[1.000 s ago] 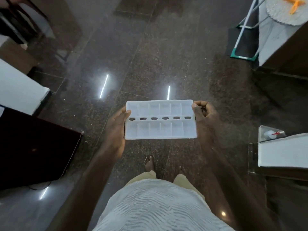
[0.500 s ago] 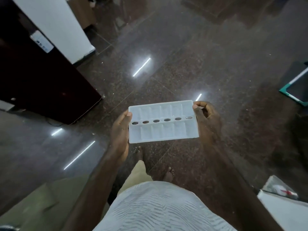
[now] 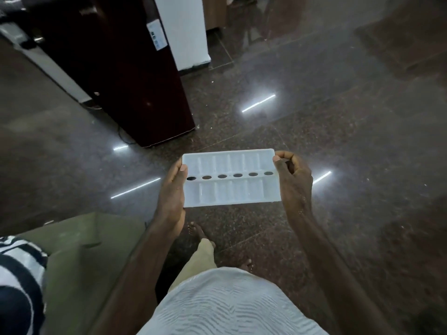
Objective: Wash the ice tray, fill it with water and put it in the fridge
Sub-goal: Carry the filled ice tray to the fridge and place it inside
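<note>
I hold a white plastic ice tray [image 3: 231,187] level in front of me, above a dark polished floor. It has two rows of compartments with a line of round holes between them. My left hand [image 3: 173,194] grips its left short end, thumb on top. My right hand [image 3: 291,180] pinches its right end near the far corner. A tall dark maroon fridge [image 3: 125,76] stands at the upper left, its door shut.
A white pillar [image 3: 186,32] rises behind the fridge. A grey surface [image 3: 36,131] fills the left side. An olive cushion [image 3: 79,257] and a striped cloth [image 3: 17,281] lie at the lower left. My bare feet stand on the stone floor [image 3: 338,117].
My view has swung left, so the fridge now stands much closer and upright at the upper left. The tray stays level in both hands. The white furniture on the right has left the view.
</note>
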A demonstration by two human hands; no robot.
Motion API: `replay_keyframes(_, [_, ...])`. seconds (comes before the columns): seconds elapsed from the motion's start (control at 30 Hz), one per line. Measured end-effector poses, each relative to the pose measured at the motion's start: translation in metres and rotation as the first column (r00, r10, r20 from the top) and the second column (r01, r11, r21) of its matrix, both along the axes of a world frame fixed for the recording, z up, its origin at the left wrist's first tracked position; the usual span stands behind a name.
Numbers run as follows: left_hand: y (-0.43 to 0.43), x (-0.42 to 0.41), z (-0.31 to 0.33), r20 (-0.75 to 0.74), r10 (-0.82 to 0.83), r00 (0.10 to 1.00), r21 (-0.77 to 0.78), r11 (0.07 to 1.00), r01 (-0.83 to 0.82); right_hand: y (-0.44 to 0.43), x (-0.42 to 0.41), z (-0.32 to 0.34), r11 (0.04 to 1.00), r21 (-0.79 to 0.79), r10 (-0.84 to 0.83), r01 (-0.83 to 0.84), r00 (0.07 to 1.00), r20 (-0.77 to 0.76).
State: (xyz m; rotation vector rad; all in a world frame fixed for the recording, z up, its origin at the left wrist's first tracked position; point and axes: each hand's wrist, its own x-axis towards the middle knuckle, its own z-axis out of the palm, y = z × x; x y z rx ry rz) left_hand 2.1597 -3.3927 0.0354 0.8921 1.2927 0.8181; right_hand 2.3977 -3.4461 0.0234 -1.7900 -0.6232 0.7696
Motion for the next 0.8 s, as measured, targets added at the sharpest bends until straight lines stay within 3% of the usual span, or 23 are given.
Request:
replay_keyframes(0.37, [0.086, -0.053, -0.003, 0.058, 0.179, 0.982, -0.027, 0.984, -0.178, 0.12, -0.05, -0.001, 0.994, 0.0, 0.114, -0.114, 0.993, 0.025])
replay_keyframes(0.8, [0.213, -0.12, -0.02, 0.019, 0.306, 0.952, -0.01, 0.952, -0.306, 0.261, -0.116, -0.014, 0.956, -0.08, 0.287, -0.281, 0.955, 0.075])
